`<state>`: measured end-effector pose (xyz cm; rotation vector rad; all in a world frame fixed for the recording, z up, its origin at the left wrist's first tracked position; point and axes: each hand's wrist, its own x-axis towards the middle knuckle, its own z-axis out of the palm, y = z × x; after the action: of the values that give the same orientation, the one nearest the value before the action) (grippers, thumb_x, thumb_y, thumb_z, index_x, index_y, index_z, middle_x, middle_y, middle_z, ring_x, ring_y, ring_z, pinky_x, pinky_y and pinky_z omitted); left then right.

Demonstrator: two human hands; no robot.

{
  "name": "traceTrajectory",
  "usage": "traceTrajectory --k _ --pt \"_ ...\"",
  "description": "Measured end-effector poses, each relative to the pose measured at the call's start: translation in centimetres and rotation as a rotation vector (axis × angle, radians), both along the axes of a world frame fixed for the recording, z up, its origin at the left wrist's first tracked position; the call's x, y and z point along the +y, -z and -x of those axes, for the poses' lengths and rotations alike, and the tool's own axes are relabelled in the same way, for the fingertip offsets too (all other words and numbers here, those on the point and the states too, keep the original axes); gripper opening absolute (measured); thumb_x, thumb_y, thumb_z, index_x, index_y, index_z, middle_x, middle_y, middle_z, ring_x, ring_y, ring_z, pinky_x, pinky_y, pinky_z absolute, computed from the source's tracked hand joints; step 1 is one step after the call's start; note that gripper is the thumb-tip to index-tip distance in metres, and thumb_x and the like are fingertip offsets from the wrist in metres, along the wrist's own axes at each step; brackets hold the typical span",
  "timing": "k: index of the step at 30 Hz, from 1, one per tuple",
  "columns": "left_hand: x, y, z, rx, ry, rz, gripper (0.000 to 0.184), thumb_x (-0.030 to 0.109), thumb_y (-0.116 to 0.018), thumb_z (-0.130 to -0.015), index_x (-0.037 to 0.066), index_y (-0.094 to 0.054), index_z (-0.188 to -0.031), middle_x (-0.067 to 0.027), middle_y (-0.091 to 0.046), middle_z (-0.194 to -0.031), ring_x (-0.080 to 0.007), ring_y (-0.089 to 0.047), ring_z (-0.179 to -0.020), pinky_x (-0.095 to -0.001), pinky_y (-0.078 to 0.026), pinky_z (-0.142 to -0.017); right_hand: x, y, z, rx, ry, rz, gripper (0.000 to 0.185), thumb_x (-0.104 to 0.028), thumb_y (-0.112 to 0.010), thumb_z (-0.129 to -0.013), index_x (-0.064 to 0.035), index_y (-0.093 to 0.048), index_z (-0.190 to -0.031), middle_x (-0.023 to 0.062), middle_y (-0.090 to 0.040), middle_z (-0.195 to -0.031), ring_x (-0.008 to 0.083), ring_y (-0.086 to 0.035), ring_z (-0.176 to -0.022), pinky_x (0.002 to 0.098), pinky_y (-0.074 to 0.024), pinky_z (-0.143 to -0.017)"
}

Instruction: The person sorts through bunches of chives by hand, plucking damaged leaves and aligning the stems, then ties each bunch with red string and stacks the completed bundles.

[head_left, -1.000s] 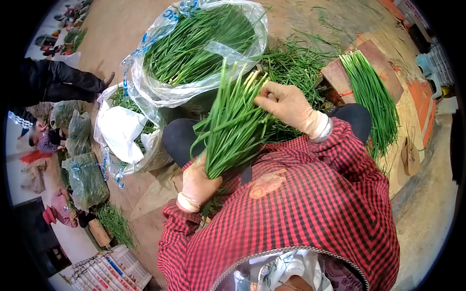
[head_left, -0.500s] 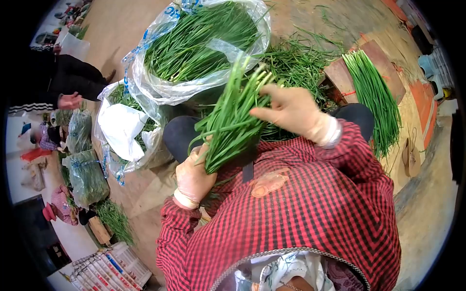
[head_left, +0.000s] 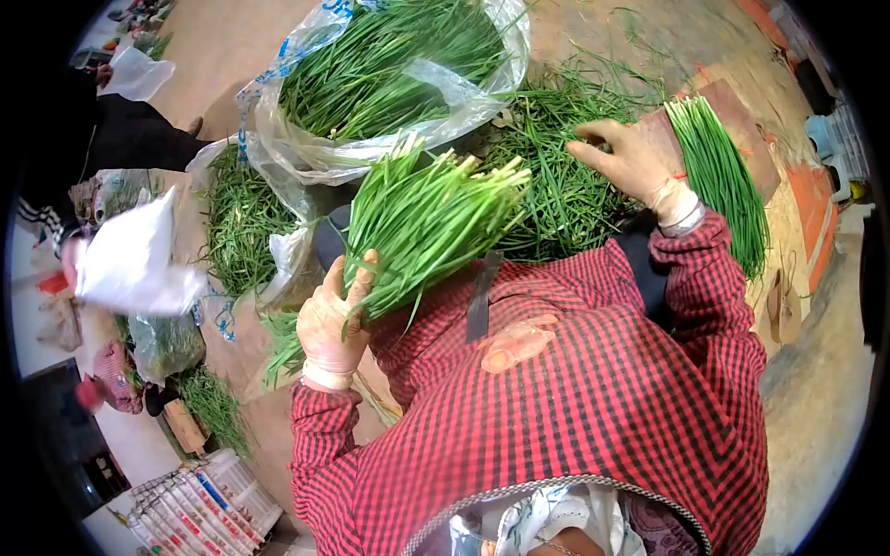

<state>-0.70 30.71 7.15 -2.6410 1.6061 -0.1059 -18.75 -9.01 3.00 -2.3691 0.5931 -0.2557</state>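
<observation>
left hand (head_left: 332, 326) found grasping the green bunch (head_left: 436, 218) above the checked garment (head_left: 556, 417), right hand (head_left: 598, 150) released beside loose greens (head_left: 547, 176); sorting appears underway, next move likely requiring a light pinch.

The green bunch (head_left: 436, 232) hides part of the left hand (head_left: 332, 332). At the left, a white bag (head_left: 134, 250) is blurred. The dark-clothed person (head_left: 139, 134) beside it is cut off by the view's black rim; the top edge cuts off the big plastic bag (head_left: 320, 165). The long bundle (head_left: 721, 181) covers part of the board (head_left: 749, 130).
</observation>
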Motion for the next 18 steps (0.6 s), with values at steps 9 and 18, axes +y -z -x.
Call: traceTrajectory --k 9,18 --pt "0.1 0.8 0.5 -0.065 0.111 0.021 0.096 0.007 -0.073 -0.061 0.033 -0.038 -0.146 -0.0121 -0.056 -0.131 -0.0252 -0.059 -0.079 -0.0368 -0.050 -0.065 9.9 -2.1 -4.7 -0.125 -0.588 0.054 0.018 -0.030 -0.058 -0.091 -0.0139 -0.065 -0.093 0.0102 -0.064 -0.076 0.0315 -0.065 -0.073 0.0408 -0.0514 -0.065" --pt "2.2 2.9 0.0 0.029 0.063 0.129 0.089 0.003 -0.074 -0.064 0.030 -0.044 -0.143 -0.0103 -0.057 -0.132 -0.0304 -0.063 -0.095 -0.0381 -0.052 -0.073 -1.0 2.5 0.3 0.307 -0.055 0.150 0.032 -0.037 -0.064 -0.088 -0.0099 -0.069 -0.105 0.0153 -0.067 -0.097 0.0321 -0.063 -0.095 0.0414 -0.0501 -0.085"
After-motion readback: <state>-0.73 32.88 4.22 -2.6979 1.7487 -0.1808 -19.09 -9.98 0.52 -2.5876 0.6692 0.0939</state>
